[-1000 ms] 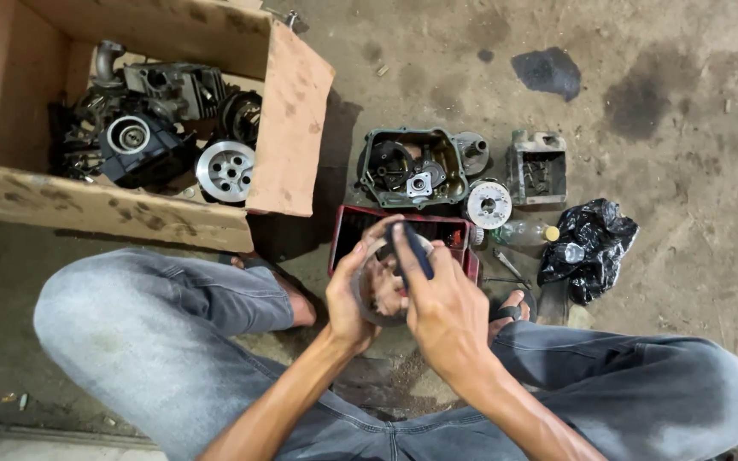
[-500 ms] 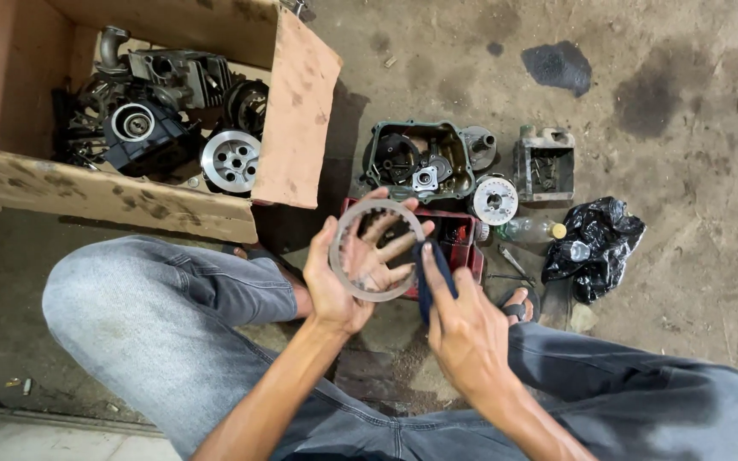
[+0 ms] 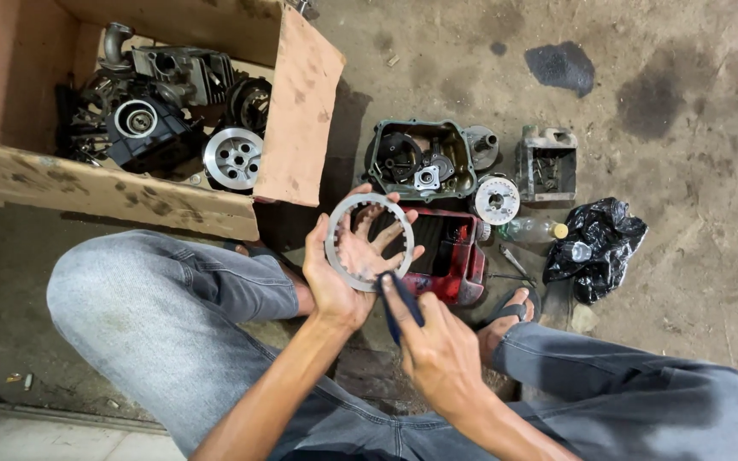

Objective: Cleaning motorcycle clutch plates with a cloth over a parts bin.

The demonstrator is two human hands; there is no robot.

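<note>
A thin grey metal ring plate (image 3: 340,260) with notched teeth lies flat on the open palm of my left hand (image 3: 348,269), fingers spread behind it. My right hand (image 3: 437,350) is just below and to the right of it, pinching a small dark blue tool or cloth (image 3: 405,300) that points up toward the ring's lower edge. Both hands hover over a red tray (image 3: 459,256) with dark liquid inside, set on the floor between my knees.
An open cardboard box (image 3: 296,128) at the upper left holds several engine parts. On the concrete floor beyond the tray lie an engine cover (image 3: 420,158), a round toothed hub (image 3: 495,199), a small metal housing (image 3: 547,162), a plastic bottle (image 3: 535,229) and a black bag (image 3: 600,243).
My hands have come apart: the left one opened flat and lifted the ring plate into view, while the right hand dropped lower and to the right with the dark blue thing.
</note>
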